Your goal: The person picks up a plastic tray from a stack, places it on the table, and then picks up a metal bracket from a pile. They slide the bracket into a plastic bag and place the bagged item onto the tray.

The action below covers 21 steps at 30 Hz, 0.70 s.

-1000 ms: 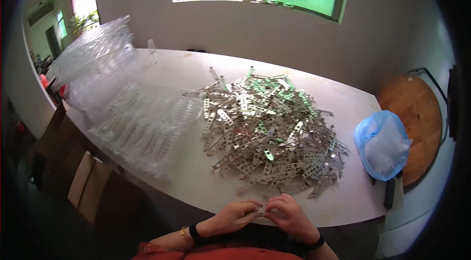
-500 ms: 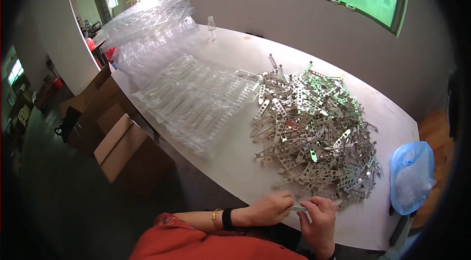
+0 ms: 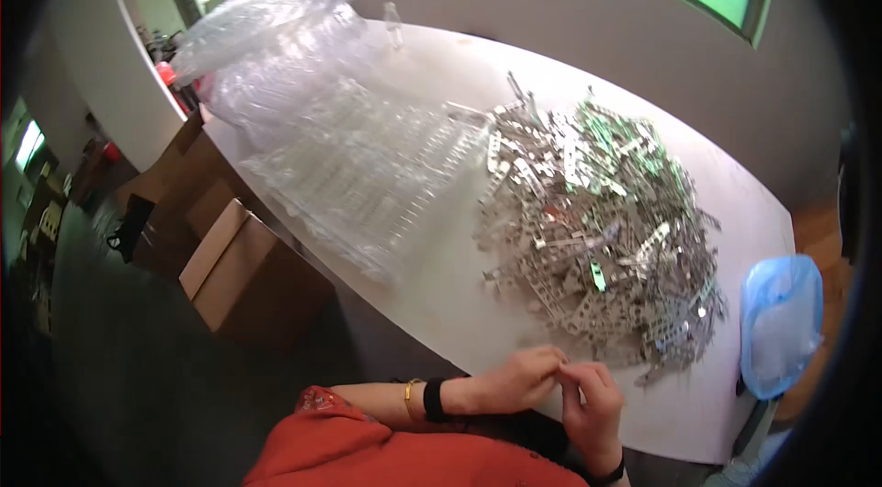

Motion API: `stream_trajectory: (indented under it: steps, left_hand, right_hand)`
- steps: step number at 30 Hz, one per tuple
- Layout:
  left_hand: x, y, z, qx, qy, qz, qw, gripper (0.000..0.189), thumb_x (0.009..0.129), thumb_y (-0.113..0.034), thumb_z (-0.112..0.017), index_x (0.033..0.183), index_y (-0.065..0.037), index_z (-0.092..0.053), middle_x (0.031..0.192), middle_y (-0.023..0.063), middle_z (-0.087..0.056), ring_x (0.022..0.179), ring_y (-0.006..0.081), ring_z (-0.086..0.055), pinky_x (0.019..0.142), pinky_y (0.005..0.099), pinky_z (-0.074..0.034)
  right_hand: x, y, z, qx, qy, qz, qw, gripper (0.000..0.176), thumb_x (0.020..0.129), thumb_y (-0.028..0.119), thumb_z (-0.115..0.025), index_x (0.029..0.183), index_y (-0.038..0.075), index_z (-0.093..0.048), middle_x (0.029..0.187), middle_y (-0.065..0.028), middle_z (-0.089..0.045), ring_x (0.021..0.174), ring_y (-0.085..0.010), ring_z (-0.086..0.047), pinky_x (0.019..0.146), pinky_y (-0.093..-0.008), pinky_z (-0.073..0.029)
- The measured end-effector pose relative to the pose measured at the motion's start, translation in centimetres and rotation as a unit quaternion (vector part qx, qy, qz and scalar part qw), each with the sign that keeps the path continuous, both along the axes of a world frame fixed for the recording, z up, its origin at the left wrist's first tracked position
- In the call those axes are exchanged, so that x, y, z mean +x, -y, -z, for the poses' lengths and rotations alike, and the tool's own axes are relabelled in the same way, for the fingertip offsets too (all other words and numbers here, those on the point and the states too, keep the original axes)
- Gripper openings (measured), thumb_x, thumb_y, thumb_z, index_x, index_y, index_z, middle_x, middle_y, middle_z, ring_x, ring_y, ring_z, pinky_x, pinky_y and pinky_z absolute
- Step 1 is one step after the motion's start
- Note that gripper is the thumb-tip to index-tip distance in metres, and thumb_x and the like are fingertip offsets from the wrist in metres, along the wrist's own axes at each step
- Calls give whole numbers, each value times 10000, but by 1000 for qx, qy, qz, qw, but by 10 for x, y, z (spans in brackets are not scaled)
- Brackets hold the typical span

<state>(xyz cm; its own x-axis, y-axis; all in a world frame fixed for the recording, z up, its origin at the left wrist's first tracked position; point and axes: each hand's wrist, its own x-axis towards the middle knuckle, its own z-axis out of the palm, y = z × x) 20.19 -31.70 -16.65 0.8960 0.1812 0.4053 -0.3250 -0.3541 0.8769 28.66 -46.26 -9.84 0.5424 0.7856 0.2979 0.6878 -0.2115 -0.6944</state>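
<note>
We find left hand (image 3: 510,383) and right hand (image 3: 590,406) pinched shut, contents hidden, at 6 o'clock of the perforated metal strips (image 3: 597,230), likely for reach.

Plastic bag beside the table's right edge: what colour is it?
The bag is translucent light blue, clearest in the head view.

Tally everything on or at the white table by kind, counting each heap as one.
Heap of perforated silver metal strips: 1
Heap of clear plastic trays: 1
Small clear bottle: 1
Blue plastic bag: 1
Bare hands: 2, the left hand and the right hand
Total: 6
</note>
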Motion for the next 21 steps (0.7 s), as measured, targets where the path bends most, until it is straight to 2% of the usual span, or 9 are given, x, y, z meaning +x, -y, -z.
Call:
stream_trajectory:
  steps: [1, 3, 5, 7, 9, 12, 13, 16, 21]
  left_hand:
    - [0, 0, 7, -10, -34, -16, 999, 101, 896, -11, -577, 987, 26, -599, 1030, 181, -614, 916, 342, -617, 808, 382, -505]
    - [-3, -7, -1, -48, -90, -43, 994, 79, 909, -27, -603, 981, -2, -618, 890, 103, -603, 862, 218, -609, 767, 306, -491]
    - [-2, -15, -5, -246, -148, 7, 958, 74, 965, -46, -560, 974, -16, -628, 903, 4, -616, 843, 91, -589, 760, 262, -496]
    - [-1, -18, -15, -358, -156, 0, 921, 107, 977, -84, -570, 967, -4, -641, 888, 27, -647, 836, 99, -614, 784, 268, -514]
    - [-4, -21, -29, -356, -197, 3, 914, 132, 983, -101, -566, 946, 0, -644, 867, 40, -654, 802, 116, -626, 778, 285, -524]
    - [-3, -23, -30, -375, -148, 28, 915, 148, 983, -107, -568, 950, 10, -652, 848, 57, -667, 778, 139, -637, 747, 321, -542]
    - [-2, -22, -32, -374, -150, 38, 914, 148, 983, -107, -568, 950, 10, -652, 848, 57, -667, 778, 139, -637, 747, 321, -542]
    - [-2, -18, -37, -366, -169, 32, 915, 149, 981, -107, -574, 967, 16, -658, 849, 55, -668, 775, 136, -635, 743, 318, -540]
    - [-4, -14, -38, -352, -172, 38, 919, 154, 979, -109, -579, 982, 21, -661, 853, 54, -670, 776, 133, -632, 739, 305, -535]
  right_hand:
    - [-1, 5, 5, 3, -30, -10, 999, 218, 827, 15, -715, 1030, 73, -661, 1024, -107, -660, 947, -303, -648, 857, -390, -521]
    - [-1, -4, -2, 70, 48, -24, 996, 261, 814, -62, -681, 1053, 39, -655, 1018, -155, -667, 874, -324, -666, 732, -343, -546]
    - [-4, -6, -15, 100, 14, -16, 995, 254, 808, -56, -694, 1042, 34, -652, 998, -170, -668, 860, -325, -669, 729, -369, -544]
    - [-3, -1, -13, 99, 20, 14, 995, 224, 823, -35, -694, 1032, 32, -651, 967, -164, -671, 835, -317, -668, 719, -357, -541]
    - [-3, 13, -7, 110, 36, 30, 993, 195, 838, -14, -694, 1023, 30, -651, 936, -157, -675, 809, -310, -668, 709, -345, -537]
    - [-1, 24, 0, 49, -138, 97, 984, 168, 941, 157, -659, 985, -4, -641, 793, -102, -671, 716, -198, -647, 686, -290, -504]
    - [0, 26, 4, 50, -136, 107, 984, 168, 941, 157, -659, 985, -4, -641, 793, -102, -671, 716, -198, -647, 686, -290, -504]
    - [2, 27, 9, 109, -350, 111, 924, 259, 998, 249, -601, 1019, -8, -627, 848, -40, -677, 767, -95, -619, 708, -262, -512]
    - [7, 25, 12, 147, -453, 97, 874, 226, 1005, 225, -587, 1049, 8, -630, 863, -20, -661, 792, -87, -621, 732, -247, -522]
